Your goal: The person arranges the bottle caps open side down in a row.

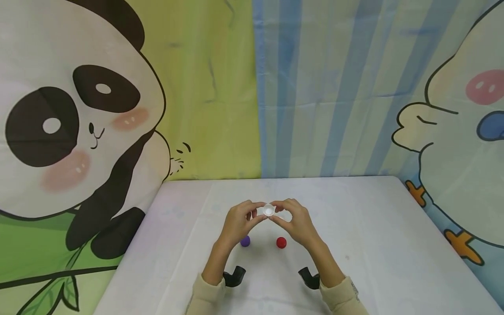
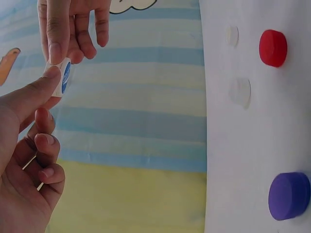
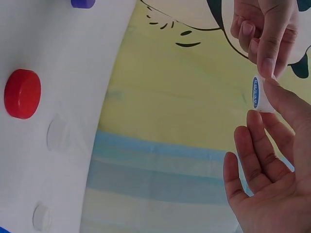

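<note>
Above the table, both hands pinch one small white bottle cap [image 1: 269, 210] between thumbs and fingers. My left hand [image 1: 241, 222] grips it from the left and my right hand [image 1: 297, 220] from the right. The head view looks into the cap's hollow side. On its flat face, the left wrist view shows a blue round label [image 2: 65, 79]; its lettering is too small to read. The right wrist view has the cap [image 3: 265, 96] between the two thumbs. A purple cap [image 1: 245, 241] and a red cap [image 1: 281, 242] lie below the hands.
Two whitish caps, one [image 2: 240, 91] and a smaller-looking one [image 2: 232, 36], lie on the white tabletop [image 1: 374, 245]. A bit of something blue [image 3: 4, 230] enters the right wrist view's corner. Printed cartoon curtains [image 1: 212, 87] hang behind the table. Black wrist mounts [image 1: 235, 276] sit at the sleeves.
</note>
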### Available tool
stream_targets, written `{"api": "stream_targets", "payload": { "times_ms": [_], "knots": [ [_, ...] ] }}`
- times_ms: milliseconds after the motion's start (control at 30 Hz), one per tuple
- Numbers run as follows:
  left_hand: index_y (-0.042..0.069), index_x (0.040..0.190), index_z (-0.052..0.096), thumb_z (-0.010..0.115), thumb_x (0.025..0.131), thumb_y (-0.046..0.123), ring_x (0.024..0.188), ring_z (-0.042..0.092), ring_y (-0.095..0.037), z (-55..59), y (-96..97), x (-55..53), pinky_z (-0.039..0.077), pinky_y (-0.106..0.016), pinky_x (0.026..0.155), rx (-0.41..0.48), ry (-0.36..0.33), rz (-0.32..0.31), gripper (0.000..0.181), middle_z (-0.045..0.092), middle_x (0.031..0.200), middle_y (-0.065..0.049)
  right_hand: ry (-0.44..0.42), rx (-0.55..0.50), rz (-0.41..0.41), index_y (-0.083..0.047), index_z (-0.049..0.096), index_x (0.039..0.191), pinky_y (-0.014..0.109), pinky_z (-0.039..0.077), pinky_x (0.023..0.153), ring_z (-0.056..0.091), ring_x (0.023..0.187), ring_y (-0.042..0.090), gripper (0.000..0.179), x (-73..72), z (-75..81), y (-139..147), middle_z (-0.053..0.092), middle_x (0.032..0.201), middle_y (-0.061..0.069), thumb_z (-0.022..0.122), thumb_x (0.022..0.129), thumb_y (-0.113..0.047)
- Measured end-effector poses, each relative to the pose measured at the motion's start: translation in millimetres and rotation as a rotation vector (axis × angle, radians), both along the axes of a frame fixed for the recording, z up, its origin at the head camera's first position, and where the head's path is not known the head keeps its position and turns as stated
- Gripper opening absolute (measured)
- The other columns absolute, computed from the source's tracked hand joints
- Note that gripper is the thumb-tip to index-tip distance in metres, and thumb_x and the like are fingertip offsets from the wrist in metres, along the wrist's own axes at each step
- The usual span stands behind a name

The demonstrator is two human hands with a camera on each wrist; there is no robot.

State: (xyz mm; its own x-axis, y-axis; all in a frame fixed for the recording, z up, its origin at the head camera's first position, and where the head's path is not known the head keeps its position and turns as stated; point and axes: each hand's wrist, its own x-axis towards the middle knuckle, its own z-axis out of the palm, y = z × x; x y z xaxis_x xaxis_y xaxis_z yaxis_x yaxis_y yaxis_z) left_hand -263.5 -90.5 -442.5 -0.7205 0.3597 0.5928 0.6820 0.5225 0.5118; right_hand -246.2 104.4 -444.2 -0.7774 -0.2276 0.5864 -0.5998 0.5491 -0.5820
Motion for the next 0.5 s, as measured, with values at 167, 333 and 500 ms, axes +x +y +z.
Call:
{"api": "stream_targets", "payload": {
  "times_ms": [167, 333, 500],
  "knots": [
    [0.015, 0.101, 0.068, 0.071, 0.075, 0.028, 0.055, 0.042, -0.005, 0.9, 4.0, 10.9, 0.036, -0.015, 0.047, 0.013, 0.014, -0.023, 0.029, 0.048, 0.065, 0.011, 0.039, 0.01, -0.015, -0.017, 0.064, 0.106, 0.031, 0.046, 0.072, 0.053, 0.085, 0.009, 0.034, 13.4, 0.0, 5.0, 0.06, 0.086, -0.005, 0.073, 0.075, -0.027],
    [0.014, 0.1, 0.068, 0.071, 0.075, 0.027, 0.055, 0.044, -0.007, -0.9, 7.8, 16.2, 0.036, -0.015, 0.048, 0.037, 0.015, -0.053, 0.028, 0.049, 0.064, 0.01, 0.081, 0.014, 0.001, -0.018, 0.063, 0.106, 0.031, 0.045, 0.073, 0.051, 0.088, 0.007, 0.034, 18.5, -3.2, 11.0, 0.06, 0.087, -0.006, 0.073, 0.074, -0.025],
    [0.015, 0.1, 0.067, 0.071, 0.076, 0.026, 0.055, 0.044, -0.005, -4.9, 9.3, 17.5, 0.037, -0.015, 0.049, 0.075, -0.022, -0.106, 0.027, 0.049, 0.065, 0.009, 0.094, -0.001, 0.016, -0.018, 0.063, 0.105, 0.03, 0.043, 0.073, 0.05, 0.087, 0.008, 0.033, 20.5, -7.9, 14.8, 0.06, 0.086, -0.006, 0.073, 0.074, -0.024]
  ]
}}
